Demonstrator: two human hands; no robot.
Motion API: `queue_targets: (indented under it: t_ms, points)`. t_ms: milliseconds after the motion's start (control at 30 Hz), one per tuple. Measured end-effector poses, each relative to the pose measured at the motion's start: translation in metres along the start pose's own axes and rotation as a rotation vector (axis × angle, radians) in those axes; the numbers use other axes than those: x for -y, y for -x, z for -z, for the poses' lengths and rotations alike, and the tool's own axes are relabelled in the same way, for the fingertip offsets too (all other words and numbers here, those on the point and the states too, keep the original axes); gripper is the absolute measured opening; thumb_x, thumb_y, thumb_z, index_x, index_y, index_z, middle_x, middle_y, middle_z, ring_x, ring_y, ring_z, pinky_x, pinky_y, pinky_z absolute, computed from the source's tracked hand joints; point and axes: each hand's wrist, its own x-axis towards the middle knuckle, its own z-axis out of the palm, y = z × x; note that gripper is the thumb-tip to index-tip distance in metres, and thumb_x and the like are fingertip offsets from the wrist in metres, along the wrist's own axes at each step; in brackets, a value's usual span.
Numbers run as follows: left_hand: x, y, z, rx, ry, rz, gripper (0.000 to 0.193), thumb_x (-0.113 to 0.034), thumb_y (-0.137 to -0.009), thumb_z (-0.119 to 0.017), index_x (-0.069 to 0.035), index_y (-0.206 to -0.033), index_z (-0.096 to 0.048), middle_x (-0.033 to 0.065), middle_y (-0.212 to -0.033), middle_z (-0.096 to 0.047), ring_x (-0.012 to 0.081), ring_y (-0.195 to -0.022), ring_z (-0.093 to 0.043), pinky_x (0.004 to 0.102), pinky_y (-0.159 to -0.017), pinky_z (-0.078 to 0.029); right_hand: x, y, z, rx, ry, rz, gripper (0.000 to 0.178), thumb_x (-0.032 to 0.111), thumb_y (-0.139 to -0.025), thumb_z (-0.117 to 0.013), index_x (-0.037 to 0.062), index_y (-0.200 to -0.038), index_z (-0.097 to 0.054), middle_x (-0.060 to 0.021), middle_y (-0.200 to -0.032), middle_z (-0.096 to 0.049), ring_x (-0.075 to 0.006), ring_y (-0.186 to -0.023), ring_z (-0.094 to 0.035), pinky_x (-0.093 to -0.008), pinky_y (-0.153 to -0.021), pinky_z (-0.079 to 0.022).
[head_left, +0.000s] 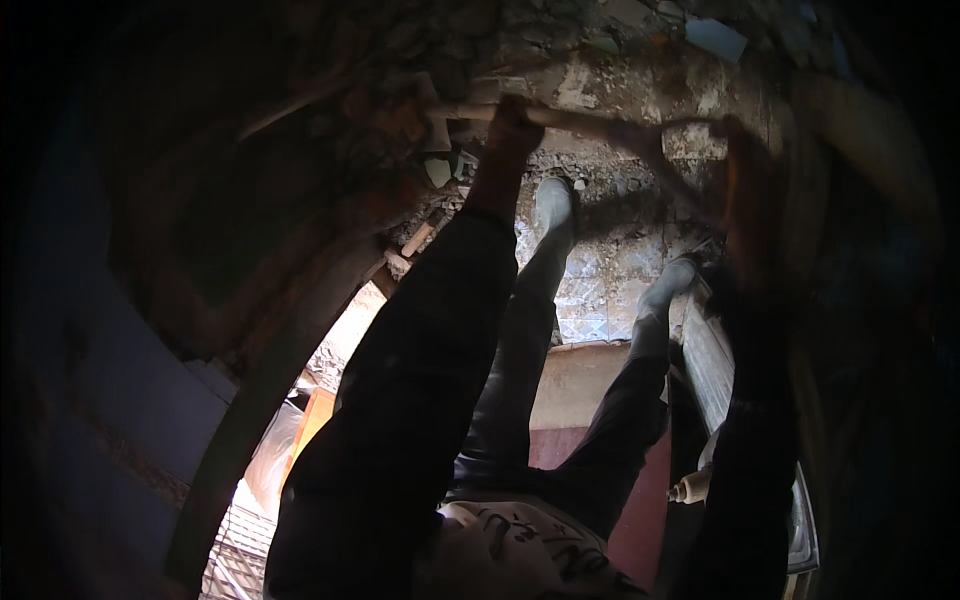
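Note:
A long tool with a wooden shaft (580, 122) lies crosswise in front of me, above the rubble. My left hand (516, 125) is closed around the shaft, knuckles up. Towards the right the shaft meets a dark forked part (672, 178), like a D-shaped grip. My right hand (737, 150) is closed at that forked end, dim and smeared. The tool's far left end fades into dark debris, so its head cannot be made out. Both arms reach forward in dark sleeves.
Broken rubble (450, 60) with tile shards (716, 38) covers the far ground. My grey boots (554, 205) stand on dirty patterned tiles (585, 315). A short wooden handle (420, 236) lies left of my left arm. A ribbed pale panel (708, 365) leans at right.

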Motion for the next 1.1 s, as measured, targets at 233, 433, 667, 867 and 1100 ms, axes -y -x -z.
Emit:
queue_targets:
  t_ms: [233, 433, 667, 867, 1100]
  points:
    - [-0.036, 0.014, -0.032, 0.27, -0.103, 0.111, 0.015, -0.015, -0.078, -0.066, -0.007, -0.089, -0.059, 0.0121, -0.087, -0.066, 0.0308, -0.088, -0.066, 0.0388, -0.077, -0.052, -0.023, 0.041, -0.014, -0.005, -0.833, -0.633, 0.037, 0.04, -0.095, -0.055, 0.0043, -0.101, -0.062, -0.0044, -0.064, -0.053, -0.0136, -0.049, -0.052, -0.0331, -0.046, -0.043]
    - [-0.095, 0.096, -0.074, 0.112, 1.026, 1.244, 0.017, -0.014, -0.08, -0.066, -0.008, -0.09, -0.053, 0.0069, -0.078, -0.06, 0.0243, -0.079, -0.063, 0.0361, -0.071, -0.053, -0.091, 0.193, -0.046, -0.242, -0.988, -0.904, 0.038, 0.046, -0.091, -0.055, 0.0081, -0.089, -0.058, -0.0014, -0.058, -0.045, -0.0104, -0.044, -0.047, -0.0274, -0.039, -0.041]
    - [-0.135, 0.22, -0.077, -0.105, 1.101, 1.548, 0.009, -0.017, -0.085, -0.058, -0.008, -0.083, -0.056, 0.0062, -0.069, -0.055, 0.0216, -0.059, -0.057, 0.0358, -0.053, -0.05, -0.089, 0.375, -0.063, -0.381, -0.962, -1.14, 0.036, 0.042, -0.093, -0.052, 0.0064, -0.098, -0.049, -0.0074, -0.08, -0.046, -0.0178, -0.069, -0.047, -0.0301, -0.059, -0.043]
    - [-0.242, 0.31, -0.055, 0.267, 1.649, 1.264, 0.02, -0.024, -0.091, -0.046, -0.014, -0.075, -0.052, 0.0032, -0.061, -0.053, 0.0187, -0.05, -0.054, 0.0355, -0.045, -0.046, -0.112, 0.588, -0.072, -0.372, -0.013, -0.761, 0.05, 0.025, -0.09, -0.058, -0.0079, -0.124, -0.044, -0.0266, -0.112, -0.051, -0.0368, -0.102, -0.054, -0.0405, -0.085, -0.048]
    - [-0.421, 0.238, 0.005, 0.254, 0.826, 0.437, 0.053, -0.017, -0.076, -0.069, 0.002, -0.115, -0.038, 0.0186, -0.091, -0.054, 0.0314, -0.074, -0.058, 0.0404, -0.066, -0.05, -0.104, 0.57, -0.061, -0.304, -0.13, -0.535, 0.056, 0.029, -0.092, -0.06, -0.0104, -0.126, -0.04, -0.0231, -0.104, -0.053, -0.0337, -0.09, -0.057, -0.0411, -0.079, -0.05]
